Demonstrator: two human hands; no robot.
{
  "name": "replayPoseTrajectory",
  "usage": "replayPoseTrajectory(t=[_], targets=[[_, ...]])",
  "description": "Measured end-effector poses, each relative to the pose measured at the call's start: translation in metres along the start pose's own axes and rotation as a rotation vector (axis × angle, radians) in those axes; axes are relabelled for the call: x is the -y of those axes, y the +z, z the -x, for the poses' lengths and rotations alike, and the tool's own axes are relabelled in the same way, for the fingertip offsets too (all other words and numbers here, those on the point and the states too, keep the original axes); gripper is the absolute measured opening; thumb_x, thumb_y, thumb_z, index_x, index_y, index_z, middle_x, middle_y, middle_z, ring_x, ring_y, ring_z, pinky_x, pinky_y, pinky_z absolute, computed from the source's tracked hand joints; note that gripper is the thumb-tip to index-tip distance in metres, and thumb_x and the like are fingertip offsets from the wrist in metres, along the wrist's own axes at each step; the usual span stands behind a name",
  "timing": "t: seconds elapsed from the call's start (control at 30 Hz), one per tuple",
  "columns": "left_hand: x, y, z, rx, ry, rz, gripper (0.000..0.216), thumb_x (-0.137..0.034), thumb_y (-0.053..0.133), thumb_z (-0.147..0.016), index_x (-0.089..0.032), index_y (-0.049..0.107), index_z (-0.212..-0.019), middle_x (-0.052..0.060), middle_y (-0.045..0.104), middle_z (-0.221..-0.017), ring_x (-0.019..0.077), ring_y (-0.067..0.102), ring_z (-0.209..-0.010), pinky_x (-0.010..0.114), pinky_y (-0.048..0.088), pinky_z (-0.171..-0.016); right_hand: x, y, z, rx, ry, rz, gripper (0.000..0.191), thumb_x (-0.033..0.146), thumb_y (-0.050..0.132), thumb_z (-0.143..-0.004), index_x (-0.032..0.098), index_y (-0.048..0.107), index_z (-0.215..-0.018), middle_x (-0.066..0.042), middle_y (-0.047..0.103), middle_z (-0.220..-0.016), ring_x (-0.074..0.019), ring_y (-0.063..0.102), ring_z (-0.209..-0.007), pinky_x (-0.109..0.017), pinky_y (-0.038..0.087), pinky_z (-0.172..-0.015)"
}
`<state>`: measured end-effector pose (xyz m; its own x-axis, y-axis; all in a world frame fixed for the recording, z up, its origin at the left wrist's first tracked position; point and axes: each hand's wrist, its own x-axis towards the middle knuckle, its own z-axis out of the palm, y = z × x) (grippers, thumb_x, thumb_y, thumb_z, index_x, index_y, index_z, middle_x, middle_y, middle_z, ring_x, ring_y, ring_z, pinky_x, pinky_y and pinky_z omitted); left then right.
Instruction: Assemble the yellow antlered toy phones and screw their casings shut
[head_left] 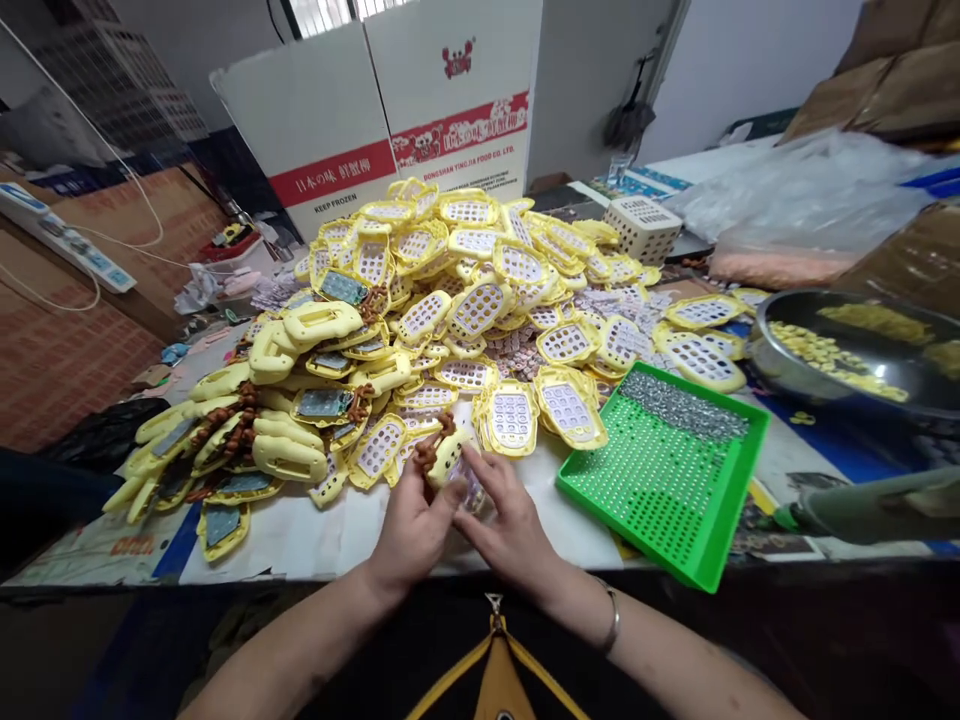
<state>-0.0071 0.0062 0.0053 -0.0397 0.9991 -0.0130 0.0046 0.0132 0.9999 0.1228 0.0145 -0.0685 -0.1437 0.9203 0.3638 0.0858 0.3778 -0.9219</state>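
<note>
My left hand (414, 522) and my right hand (516, 512) are closed around a small yellow toy phone shell (450, 452) at the front of the table. A brown, knobbly piece (429, 452) sticks out at its upper left, beside my left fingers. My fingers cover much of the shell's lower part. Just beyond my hands lies a stack of yellow shells with white keypad grids (511, 418). To the left is a pile of yellow shells (289, 445) with brown cords and grey-green circuit boards.
A large heap of keypad shells (472, 245) rises behind. On the right, a green perforated tray (652, 505) holds small silvery screws (679, 405). Beyond it sits a metal bowl (772, 350) of small yellow pieces. A grey-green screwdriver-like tool (862, 508) lies at the right front.
</note>
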Motion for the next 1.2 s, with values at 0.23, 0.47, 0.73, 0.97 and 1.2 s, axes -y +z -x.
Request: replayPoseTrajectory(t=[0.23, 0.47, 0.73, 0.97, 1.2], targets=[[-0.011, -0.006, 0.006, -0.002, 0.031, 0.098, 0.042, -0.047, 0.070, -0.080, -0.020, 0.068, -0.112, 0.010, 0.069, -0.118, 0.0288, 0.062, -0.114, 0.041, 0.045, -0.103, 0.014, -0.006, -0.009, -0.013, 0.071, -0.224, 0.046, 0.046, 0.057, -0.091, 0.027, 0.053, -0.132, -0.008, 0.064, -0.107, -0.0204, 0.063, -0.099, -0.036, 0.055, -0.087], [0.001, -0.014, 0.010, 0.038, -0.018, 0.103, 0.034, -0.041, 0.074, -0.078, -0.021, 0.074, -0.105, 0.008, 0.074, -0.108, 0.0268, 0.066, -0.102, 0.039, 0.050, -0.094, 0.027, -0.008, -0.012, -0.049, 0.090, -0.299, 0.027, 0.050, 0.061, -0.087, 0.026, 0.067, -0.099, -0.004, 0.068, -0.094, -0.0190, 0.063, -0.087, -0.033, 0.052, -0.080], [0.009, -0.020, 0.010, 0.037, 0.047, 0.172, 0.026, -0.042, 0.071, -0.080, -0.025, 0.076, -0.100, 0.008, 0.057, -0.133, 0.0298, 0.047, -0.130, 0.042, 0.036, -0.111, 0.037, -0.008, -0.019, 0.037, 0.063, -0.296, 0.028, 0.049, 0.064, -0.085, 0.023, 0.069, -0.096, -0.003, 0.069, -0.086, -0.0163, 0.064, -0.077, -0.028, 0.052, -0.069], [0.009, -0.015, 0.011, 0.056, -0.051, 0.266, 0.029, -0.037, 0.082, -0.069, -0.023, 0.077, -0.094, 0.009, 0.053, -0.140, 0.0326, 0.047, -0.130, 0.040, 0.042, -0.106, 0.046, -0.012, -0.019, 0.033, -0.155, -0.098, 0.024, 0.036, 0.056, -0.093, 0.023, 0.069, -0.108, -0.006, 0.076, -0.099, -0.0193, 0.070, -0.087, -0.032, 0.056, -0.078], [0.009, -0.013, 0.006, -0.082, -0.221, 0.428, 0.048, -0.032, 0.090, -0.057, -0.023, 0.075, -0.102, 0.007, 0.063, -0.127, 0.0230, 0.059, -0.112, 0.028, 0.051, -0.091, 0.042, -0.011, -0.022, 0.139, -0.237, 0.104, 0.030, 0.033, 0.045, -0.098, 0.015, 0.060, -0.117, -0.012, 0.074, -0.100, -0.0203, 0.070, -0.089, -0.033, 0.057, -0.076]])
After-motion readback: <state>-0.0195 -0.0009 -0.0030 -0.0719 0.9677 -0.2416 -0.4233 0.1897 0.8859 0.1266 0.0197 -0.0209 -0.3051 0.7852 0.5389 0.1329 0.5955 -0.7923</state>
